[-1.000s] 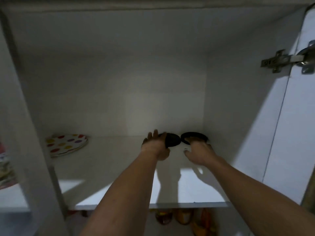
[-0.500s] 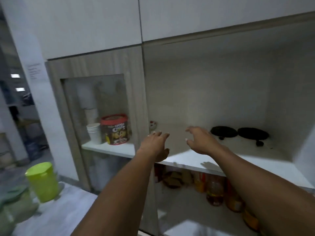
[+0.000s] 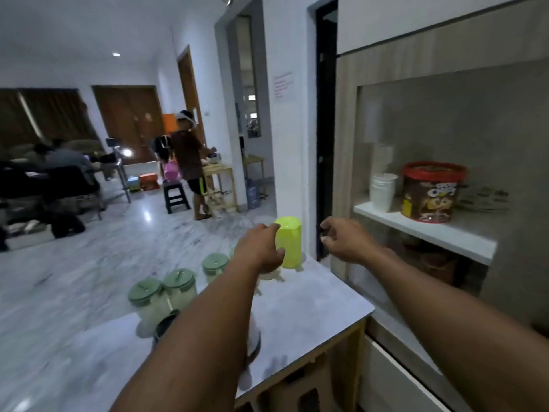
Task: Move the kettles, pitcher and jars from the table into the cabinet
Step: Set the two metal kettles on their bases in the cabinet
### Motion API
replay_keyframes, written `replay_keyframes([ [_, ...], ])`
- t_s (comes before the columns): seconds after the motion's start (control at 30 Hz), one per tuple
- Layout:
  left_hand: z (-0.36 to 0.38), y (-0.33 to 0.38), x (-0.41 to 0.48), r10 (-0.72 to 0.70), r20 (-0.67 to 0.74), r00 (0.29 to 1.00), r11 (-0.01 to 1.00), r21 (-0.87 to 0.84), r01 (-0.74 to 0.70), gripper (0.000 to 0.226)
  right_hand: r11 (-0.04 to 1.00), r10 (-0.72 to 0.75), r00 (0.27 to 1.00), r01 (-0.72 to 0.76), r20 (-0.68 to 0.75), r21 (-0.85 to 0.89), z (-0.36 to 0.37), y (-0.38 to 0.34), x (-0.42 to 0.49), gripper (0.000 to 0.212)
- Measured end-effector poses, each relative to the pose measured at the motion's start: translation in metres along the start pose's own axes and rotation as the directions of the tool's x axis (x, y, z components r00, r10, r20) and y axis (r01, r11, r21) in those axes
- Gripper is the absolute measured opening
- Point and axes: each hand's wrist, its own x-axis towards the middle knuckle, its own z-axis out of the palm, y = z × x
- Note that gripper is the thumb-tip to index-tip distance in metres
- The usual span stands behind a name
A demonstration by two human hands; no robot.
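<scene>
A lime green pitcher (image 3: 289, 245) stands upright near the far end of the marble-topped table (image 3: 312, 310). Three clear jars with green lids (image 3: 178, 288) line the table's left edge, and a fourth is partly hidden behind my left arm. A dark round object (image 3: 165, 324) shows under my left forearm. My left hand (image 3: 261, 248) hovers just left of the pitcher, fingers loosely curled, holding nothing. My right hand (image 3: 344, 240) floats to the pitcher's right, fingers apart and empty. The cabinet (image 3: 416, 227) stands on the right.
On the cabinet's white shelf sit a red-lidded brown tub (image 3: 430, 191) and stacked white cups (image 3: 383, 190). A dark doorway (image 3: 325, 129) lies behind the pitcher. A person (image 3: 190, 162) stands by a wooden table in the far room, near a black stool (image 3: 175, 196).
My view has swung left from the cabinet's inside to the table. Both hands have come out of the cabinet, leaving two black round items on its shelf, and now hover by the green pitcher.
</scene>
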Motion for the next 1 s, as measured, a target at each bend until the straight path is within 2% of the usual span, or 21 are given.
replay_keyframes([
  [0.13, 0.014, -0.116, -0.034, -0.26, 0.028, 0.965, 0.966, 0.0, 0.26, 0.064, 0.994, -0.082, 0.985, 0.07, 0.154, 0.083, 0.098, -0.072, 0.023, 0.047],
  [0.23, 0.04, -0.175, -0.062, -0.445, 0.047, 0.894, 0.895, 0.0, 0.445, 0.063, 0.994, -0.053, 0.958, 0.022, 0.283, 0.111, 0.165, -0.098, 0.03, 0.054],
  [0.3, 0.058, -0.199, -0.077, -0.584, 0.079, 0.808, 0.809, -0.027, 0.587, 0.067, 0.995, -0.021, 0.922, -0.018, 0.387, 0.097, 0.205, -0.104, 0.032, 0.056],
  [0.4, 0.082, -0.224, -0.099, -0.745, 0.22, 0.63, 0.639, -0.037, 0.768, 0.074, 0.99, 0.055, 0.816, -0.12, 0.575, 0.075, 0.249, -0.107, 0.03, 0.044],
  [0.47, 0.099, -0.236, -0.109, -0.764, 0.358, 0.537, 0.575, -0.001, 0.818, 0.082, 0.98, 0.105, 0.721, -0.191, 0.685, 0.05, 0.268, -0.11, 0.027, 0.044],
  [0.53, 0.117, -0.242, -0.112, -0.74, 0.486, 0.465, 0.532, 0.0, 0.847, 0.09, 0.97, 0.133, 0.668, -0.239, 0.732, 0.042, 0.284, -0.11, 0.026, 0.048],
  [0.6, 0.13, -0.244, -0.112, -0.716, 0.541, 0.441, 0.494, -0.053, 0.868, 0.09, 0.95, 0.158, 0.671, -0.304, 0.725, 0.075, 0.295, -0.11, 0.027, 0.055],
  [0.67, 0.133, -0.242, -0.111, -0.717, 0.546, 0.434, 0.444, -0.123, 0.888, 0.078, 0.919, 0.177, 0.658, -0.376, 0.732, 0.116, 0.301, -0.109, 0.031, 0.057],
  [0.77, 0.136, -0.244, -0.11, -0.731, 0.501, 0.463, 0.397, -0.239, 0.886, 0.059, 0.892, 0.179, 0.651, -0.424, 0.737, 0.158, 0.303, -0.105, 0.033, 0.05],
  [0.9, 0.132, -0.248, -0.104, -0.763, 0.427, 0.485, 0.267, -0.475, 0.839, 0.051, 0.806, 0.207, 0.713, -0.512, 0.67, 0.296, 0.293, -0.09, 0.034, 0.032],
  [1.0, 0.124, -0.246, -0.094, -0.761, 0.391, 0.518, 0.197, -0.622, 0.758, 0.042, 0.715, 0.242, 0.753, -0.565, 0.612, 0.412, 0.271, -0.077, 0.029, 0.027],
])
